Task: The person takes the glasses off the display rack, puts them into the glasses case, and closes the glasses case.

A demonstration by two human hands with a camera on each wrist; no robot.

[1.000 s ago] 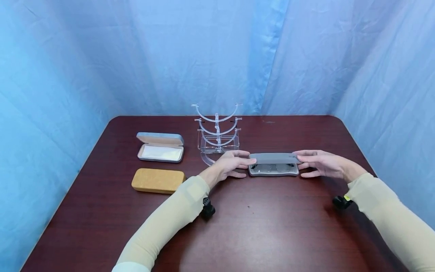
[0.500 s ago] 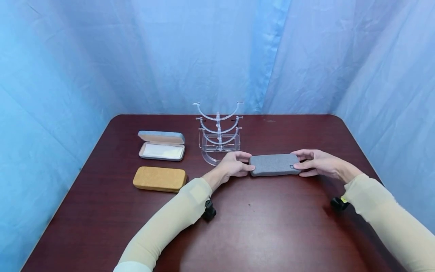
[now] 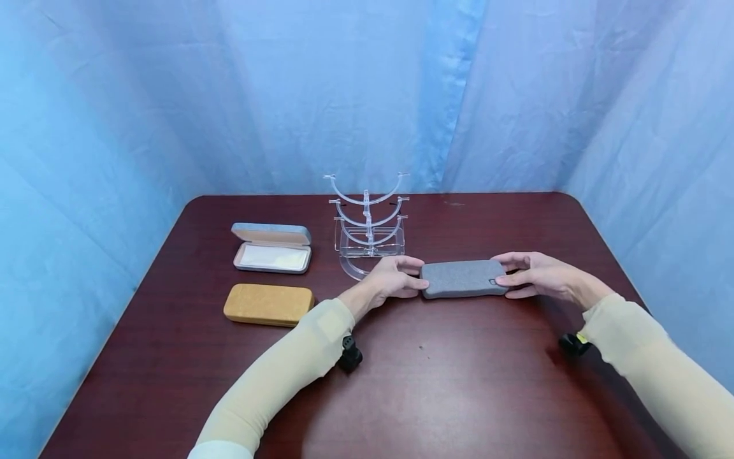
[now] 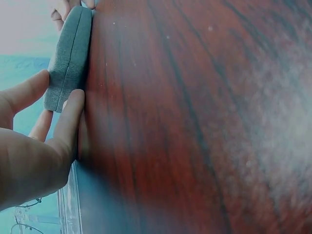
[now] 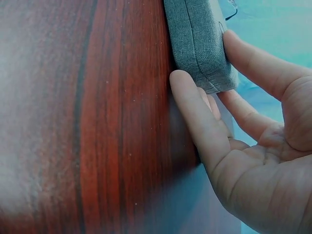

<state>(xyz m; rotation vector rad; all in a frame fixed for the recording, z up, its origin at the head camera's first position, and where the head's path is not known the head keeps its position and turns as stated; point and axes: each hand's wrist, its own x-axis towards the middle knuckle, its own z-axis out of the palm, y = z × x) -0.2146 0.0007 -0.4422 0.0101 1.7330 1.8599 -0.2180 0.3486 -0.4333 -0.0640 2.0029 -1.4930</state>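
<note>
A grey fabric glasses case [image 3: 463,279] lies closed on the table, right of centre in the head view. My left hand [image 3: 390,280] grips its left end, thumb on the lid and fingers at the end and side. At the opposite end my right hand [image 3: 536,278] holds it the same way, its thumb beside a small dark emblem. The case's seam shows fully closed in the left wrist view, where the case [image 4: 68,63] sits between thumb and fingers. In the right wrist view, fingertips touch the lower edge of the case [image 5: 200,48]. Its inside is hidden.
A clear tiered glasses stand [image 3: 369,236] rises just behind my left hand. At the left, a blue-grey glasses case [image 3: 271,236] stands open with a white cloth inside. In front of it lies a closed mustard-yellow case [image 3: 268,304]. Blue curtains [image 3: 321,95] surround the table [image 3: 424,395].
The grey case's lid has swung down from partly raised to closed, covering the glasses seen inside a second ago. Both thumbs have come to lie on the lid; little differs over the last half second.
</note>
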